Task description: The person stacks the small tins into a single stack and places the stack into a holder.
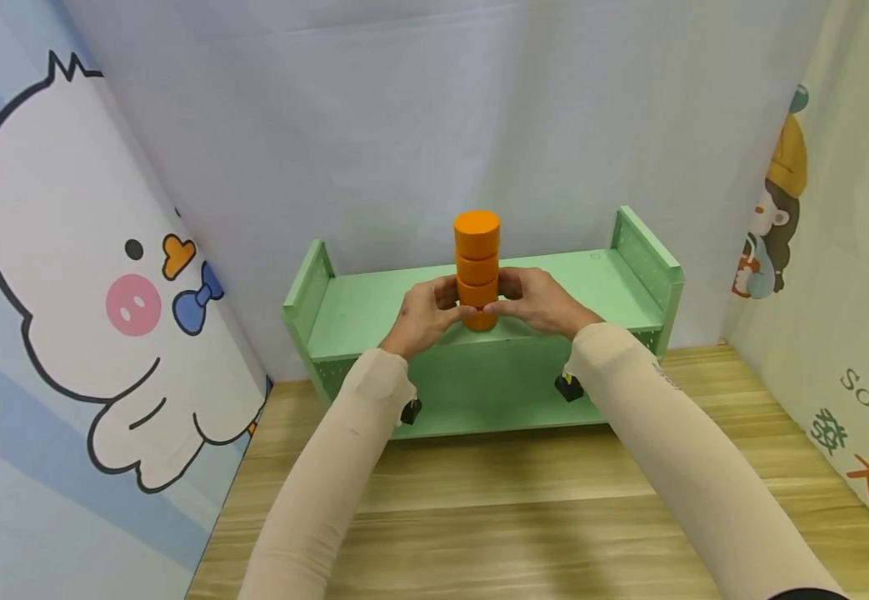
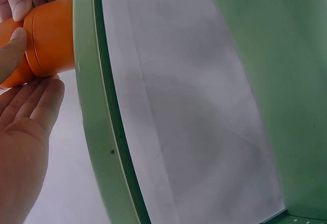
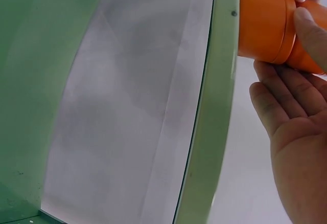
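Note:
A stack of several orange cylinders (image 1: 477, 237) stands upright on the top board of a small green shelf (image 1: 374, 304), near its front edge. From the left side my left hand (image 1: 427, 312) holds the lower part of the stack, thumb in front and fingers round the back. Opposite it, my right hand (image 1: 535, 300) grips the same part, its thumb also in front. The lowest orange cylinder (image 2: 53, 37) touches the board in the left wrist view. Both thumbs lie close to the seam above that cylinder (image 3: 263, 22) in the right wrist view.
Raised green side panels (image 1: 651, 250) close off both ends of the shelf, with an open space under its top board. It stands on a wood-grain table (image 1: 479, 517). A pale cloth (image 1: 404, 125) hangs behind, and printed cartoon sheets (image 1: 67, 250) flank the table.

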Demonstrator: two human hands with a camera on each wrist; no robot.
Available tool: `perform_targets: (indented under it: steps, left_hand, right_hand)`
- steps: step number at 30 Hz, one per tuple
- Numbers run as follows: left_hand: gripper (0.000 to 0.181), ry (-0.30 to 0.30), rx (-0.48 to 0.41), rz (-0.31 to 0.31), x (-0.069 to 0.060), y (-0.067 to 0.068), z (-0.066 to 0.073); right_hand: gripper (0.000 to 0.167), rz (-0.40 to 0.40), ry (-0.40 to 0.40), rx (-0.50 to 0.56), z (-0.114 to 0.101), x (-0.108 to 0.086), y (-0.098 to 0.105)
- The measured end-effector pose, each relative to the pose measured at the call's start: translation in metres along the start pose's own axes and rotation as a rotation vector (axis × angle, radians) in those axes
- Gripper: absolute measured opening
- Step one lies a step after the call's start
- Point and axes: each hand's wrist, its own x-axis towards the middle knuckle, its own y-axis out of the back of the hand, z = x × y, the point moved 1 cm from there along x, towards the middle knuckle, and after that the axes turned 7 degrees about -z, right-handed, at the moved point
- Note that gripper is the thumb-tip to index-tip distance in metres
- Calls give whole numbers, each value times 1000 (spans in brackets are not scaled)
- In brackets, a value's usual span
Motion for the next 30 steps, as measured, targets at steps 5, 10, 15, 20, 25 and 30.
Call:
perform_targets:
  steps: [5,10,15,20,25,30]
  left_hand:
    - [54,9,7,1,1,-1,0]
    - [54,14,3,-5,1,-1,0]
    - [54,20,1,-12,2,0,1]
    - [54,19,5,-20,2,1,2]
    - [55,14,11,-24,1,2,2]
    - [58,20,57,-19,0,3,1]
  right_hand:
    - [55,0,-7,13,1,0,0]
    - [55,-1,-14,8,2,1,0]
    - [55,-4,-16,7,1,1,1]
    - [56,-7,-12,21,0,1,2]
    - [57,-12,-4,14,1,1,2]
    - [60,-7,5,-17,4,-1,2]
